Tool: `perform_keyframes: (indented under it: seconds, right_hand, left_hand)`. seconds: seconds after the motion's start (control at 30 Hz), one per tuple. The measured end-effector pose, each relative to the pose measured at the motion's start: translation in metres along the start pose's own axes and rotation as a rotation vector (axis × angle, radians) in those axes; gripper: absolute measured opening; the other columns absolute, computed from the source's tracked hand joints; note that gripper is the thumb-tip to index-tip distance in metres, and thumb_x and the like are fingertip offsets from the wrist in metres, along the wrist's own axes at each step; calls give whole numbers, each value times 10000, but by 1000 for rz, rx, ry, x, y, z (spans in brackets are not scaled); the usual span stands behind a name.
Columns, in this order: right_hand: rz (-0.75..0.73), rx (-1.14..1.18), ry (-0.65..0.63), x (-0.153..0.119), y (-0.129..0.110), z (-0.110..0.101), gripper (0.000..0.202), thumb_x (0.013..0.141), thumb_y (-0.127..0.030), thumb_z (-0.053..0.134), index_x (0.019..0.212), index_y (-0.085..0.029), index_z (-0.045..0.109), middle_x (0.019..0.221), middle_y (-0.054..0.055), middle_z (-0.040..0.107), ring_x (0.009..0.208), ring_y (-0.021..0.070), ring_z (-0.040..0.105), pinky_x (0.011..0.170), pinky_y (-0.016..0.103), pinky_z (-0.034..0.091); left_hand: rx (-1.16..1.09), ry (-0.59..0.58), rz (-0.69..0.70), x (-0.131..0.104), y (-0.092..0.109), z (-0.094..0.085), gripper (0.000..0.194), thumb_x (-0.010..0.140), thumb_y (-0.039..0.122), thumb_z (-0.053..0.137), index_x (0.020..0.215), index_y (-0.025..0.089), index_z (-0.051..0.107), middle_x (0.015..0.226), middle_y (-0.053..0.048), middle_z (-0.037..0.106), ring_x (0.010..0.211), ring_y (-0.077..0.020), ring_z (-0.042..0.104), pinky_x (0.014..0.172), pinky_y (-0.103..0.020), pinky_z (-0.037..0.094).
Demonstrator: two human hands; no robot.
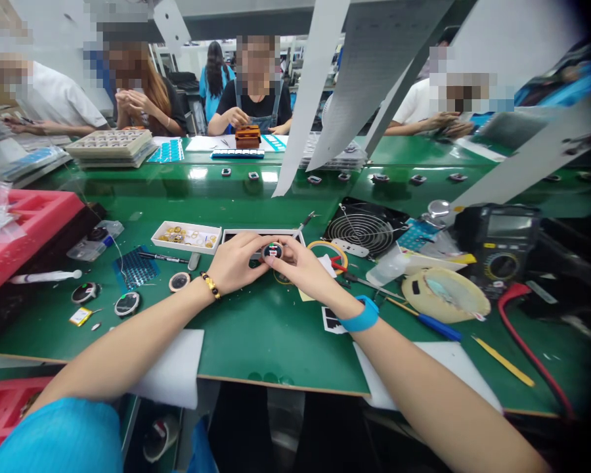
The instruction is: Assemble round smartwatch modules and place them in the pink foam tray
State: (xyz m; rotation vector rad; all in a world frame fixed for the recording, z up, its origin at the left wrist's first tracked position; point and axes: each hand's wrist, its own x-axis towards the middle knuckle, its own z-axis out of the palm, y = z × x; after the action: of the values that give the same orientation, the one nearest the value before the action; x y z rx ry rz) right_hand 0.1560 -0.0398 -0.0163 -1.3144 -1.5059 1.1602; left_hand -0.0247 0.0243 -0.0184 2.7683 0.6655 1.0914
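A small round watch body with a lit display is held up between both hands, above the near middle of the green bench. My left hand grips its left side with bent fingers. On the other side, my right hand has its thumb at the lower rim and fingers around the edge. Behind the hands lies a dark tray with a white rim, partly covered by them. To the left are a round ring-like part and two more round watch bodies, one here.
A white box of small parts and a red foam tray stand left. At right are a fan, a tape roll, a blue-handled screwdriver and a multimeter. Several people sit across the conveyor. Paper strips hang ahead.
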Motion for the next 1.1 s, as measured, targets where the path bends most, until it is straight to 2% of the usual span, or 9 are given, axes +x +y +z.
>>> perform_keyframes:
  seconds: [0.4, 0.67, 0.87, 1.1]
  right_hand:
    - [8, -19, 4, -1, -3, 0, 588, 863, -510, 585, 1332, -170, 485, 996, 41, 611, 825, 4, 551, 721, 88, 443]
    - [-14, 11, 15, -1, -2, 1, 566, 874, -498, 590, 1330, -180, 483, 1064, 41, 618, 956, 22, 612, 840, 102, 502]
    - [-1, -36, 20, -3, -1, 1, 564, 889, -515, 563, 1350, -202, 475, 1059, 30, 614, 927, 5, 597, 823, 93, 498]
    - [38, -31, 26, -3, -3, 0, 546, 899, -502, 548, 1355, -209, 484, 1134, 33, 609, 1017, 8, 614, 895, 93, 517]
  left_hand:
    - [-3, 20, 11, 0, -1, 0, 393, 877, 202, 652, 1268, 201, 614, 1058, -51, 683, 978, -182, 624, 887, -316, 512]
    - [11, 21, 18, 1, 0, -2, 441, 856, 176, 672, 1290, 207, 602, 1044, -42, 685, 965, -182, 632, 871, -313, 521]
    - [-16, 4, 16, 2, 2, -4, 430, 878, 182, 643, 1305, 194, 596, 1051, -59, 687, 962, -186, 631, 855, -317, 534]
    - [-37, -8, -11, 2, 1, -2, 419, 880, 174, 640, 1296, 196, 598, 1042, -62, 682, 965, -186, 628, 855, -320, 541]
